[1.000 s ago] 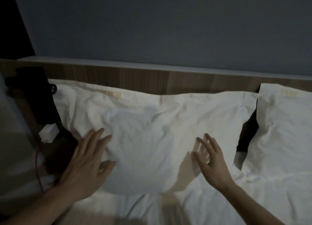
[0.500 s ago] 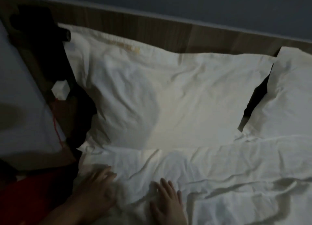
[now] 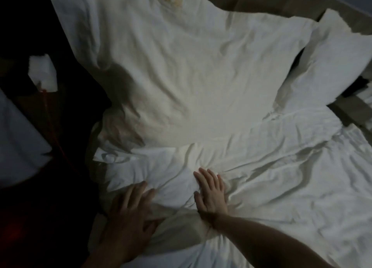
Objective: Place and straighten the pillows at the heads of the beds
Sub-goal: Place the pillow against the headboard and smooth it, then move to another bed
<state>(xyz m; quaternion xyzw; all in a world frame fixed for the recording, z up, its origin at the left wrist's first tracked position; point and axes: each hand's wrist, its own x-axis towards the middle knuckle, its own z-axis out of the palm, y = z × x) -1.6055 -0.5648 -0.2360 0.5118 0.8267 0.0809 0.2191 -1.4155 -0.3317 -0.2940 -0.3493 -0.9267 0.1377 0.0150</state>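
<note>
A large white pillow (image 3: 181, 66) lies at the head of the bed against the wooden headboard (image 3: 261, 0). A second white pillow (image 3: 332, 56) rests to its right, its near corner tucked behind the first. Below the pillows spreads a wrinkled white duvet (image 3: 281, 177). My left hand (image 3: 130, 223) lies flat on the duvet's folded top edge near the bed's left side, fingers spread. My right hand (image 3: 211, 193) presses palm-down on the duvet just to the right, fingers together. Neither hand touches a pillow.
A dark gap beside the bed on the left holds a small white box (image 3: 42, 72) with a thin red cord (image 3: 52, 126). A neighbouring bed's pale cover (image 3: 18, 130) shows at the far left. A wooden frame edge (image 3: 354, 110) runs at the right.
Both hands left the large pillow and came down onto the duvet's top edge. The view tilted down and closer; the right hand slid further up the duvet since half a second ago.
</note>
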